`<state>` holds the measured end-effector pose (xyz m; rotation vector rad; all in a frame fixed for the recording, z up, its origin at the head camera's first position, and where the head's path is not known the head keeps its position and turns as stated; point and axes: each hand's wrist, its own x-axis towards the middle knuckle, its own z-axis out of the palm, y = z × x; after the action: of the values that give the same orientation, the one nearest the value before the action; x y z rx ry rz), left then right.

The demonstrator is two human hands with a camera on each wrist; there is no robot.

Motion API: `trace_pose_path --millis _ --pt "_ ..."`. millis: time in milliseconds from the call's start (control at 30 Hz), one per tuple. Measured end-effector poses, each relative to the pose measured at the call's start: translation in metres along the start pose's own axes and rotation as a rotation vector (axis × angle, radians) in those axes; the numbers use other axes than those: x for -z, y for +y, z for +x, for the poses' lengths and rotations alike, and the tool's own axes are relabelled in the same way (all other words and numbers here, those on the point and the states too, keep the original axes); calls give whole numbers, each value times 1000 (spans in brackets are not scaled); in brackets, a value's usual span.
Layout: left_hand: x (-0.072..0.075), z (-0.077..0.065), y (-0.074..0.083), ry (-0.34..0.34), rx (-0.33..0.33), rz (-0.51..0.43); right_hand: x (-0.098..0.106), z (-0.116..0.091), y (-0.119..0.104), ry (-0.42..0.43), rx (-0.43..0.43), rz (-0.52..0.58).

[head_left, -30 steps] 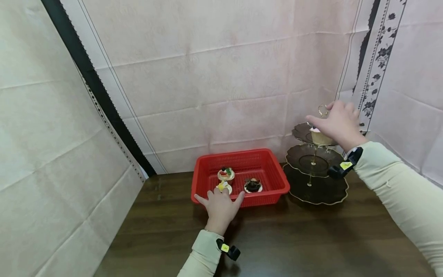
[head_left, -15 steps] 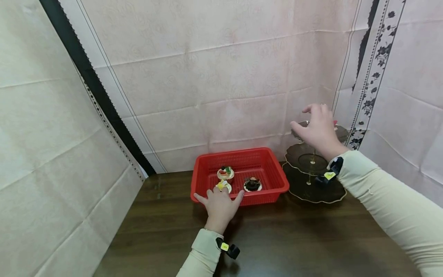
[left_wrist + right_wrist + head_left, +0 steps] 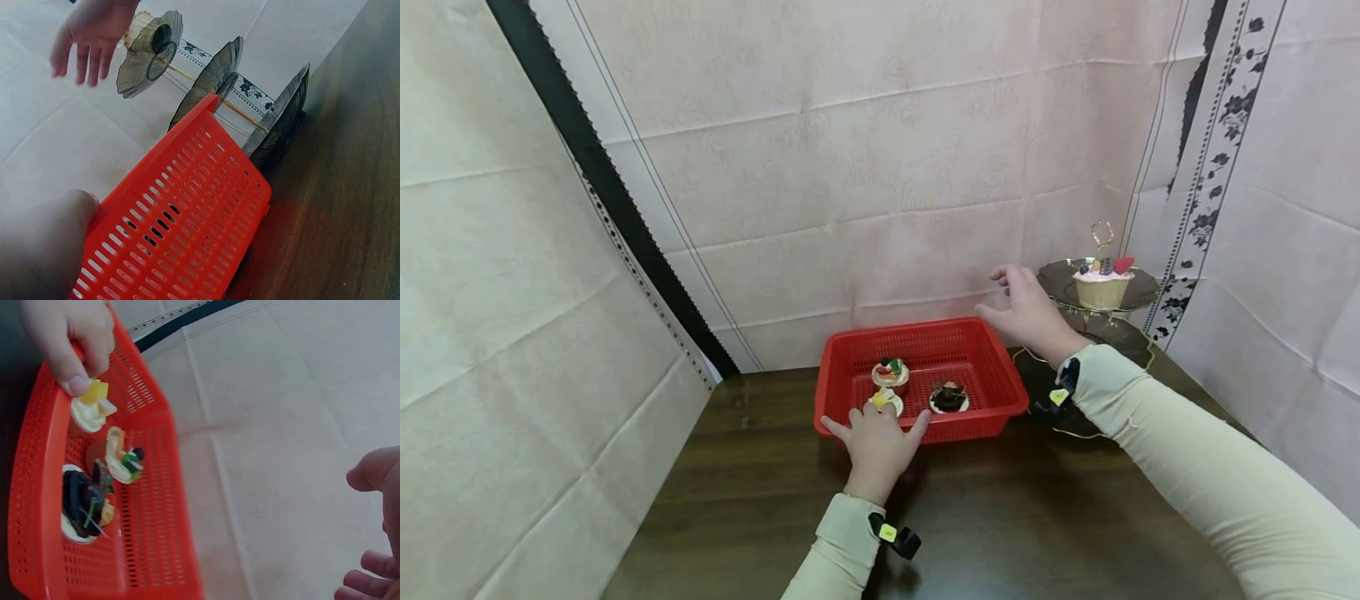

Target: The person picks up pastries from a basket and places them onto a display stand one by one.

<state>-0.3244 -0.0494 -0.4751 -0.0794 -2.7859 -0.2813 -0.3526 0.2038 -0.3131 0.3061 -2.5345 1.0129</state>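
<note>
My left hand [image 3: 878, 450] holds the front rim of a red plastic basket [image 3: 917, 328], its fingers over the edge in the right wrist view. Three decorated cupcakes sit in the basket: one with fruit and green topping [image 3: 890, 372], one with yellow topping [image 3: 886, 402] close to my left fingers, and one with dark topping [image 3: 949, 397]. Nothing is in my right hand [image 3: 1033, 317], held with loose fingers above the basket's back right corner. On the top plate of a three-tier stand [image 3: 1055, 280] stands a cupcake with pink cream and a red heart [image 3: 1102, 287].
Behind the basket and to both sides hang pale cloth walls [image 3: 865, 167]. The stand is at the basket's right, its lower plates partly hidden by my right arm. Brown wooden table [image 3: 1000, 517] lies beneath everything.
My right hand has moved left and down from the stand's top plate toward the basket, leaving the pink-topped cupcake on the plate. My left hand has stayed on the basket rim.
</note>
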Motion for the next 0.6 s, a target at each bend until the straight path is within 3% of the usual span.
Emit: trace_pose_path --millis 300,600 --pt "5 0 1 -18 3 -3 -41 5 22 -149 -116 116" --pt "3 1 2 -32 3 7 -85 1 48 -337 -242 75"
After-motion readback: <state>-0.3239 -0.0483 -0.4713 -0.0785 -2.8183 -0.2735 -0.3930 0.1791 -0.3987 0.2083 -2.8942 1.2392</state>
